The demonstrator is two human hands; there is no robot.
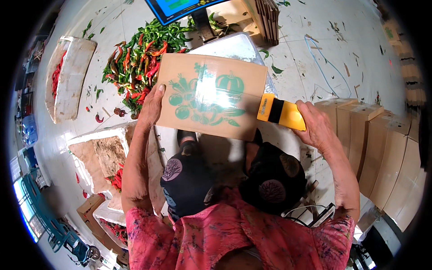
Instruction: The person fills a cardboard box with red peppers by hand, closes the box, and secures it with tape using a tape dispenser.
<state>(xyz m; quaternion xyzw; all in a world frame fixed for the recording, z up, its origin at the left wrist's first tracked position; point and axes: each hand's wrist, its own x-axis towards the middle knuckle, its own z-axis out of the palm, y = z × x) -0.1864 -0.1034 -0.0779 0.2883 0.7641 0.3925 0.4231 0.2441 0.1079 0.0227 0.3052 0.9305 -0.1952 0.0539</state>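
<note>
A brown cardboard box (pixel 211 96) with green printed vegetables lies in front of me, its glossy top catching the light. My left hand (pixel 153 105) grips the box's left side, thumb on the top edge. In my right hand (pixel 315 121) is a yellow tape dispenser (pixel 282 112) with a black band, its front end against the box's right edge. The box overlaps the near part of a shiny metal scale platform (pixel 243 42); whether it rests on it I cannot tell.
A scale display (pixel 180 9) on a post stands beyond the box. A heap of green and red peppers (pixel 144 63) lies on the floor at far left. White foam boxes (pixel 83 85) stand left. Cardboard boxes (pixel 373 148) line the right, and flattened cartons (pixel 265 20) stand ahead.
</note>
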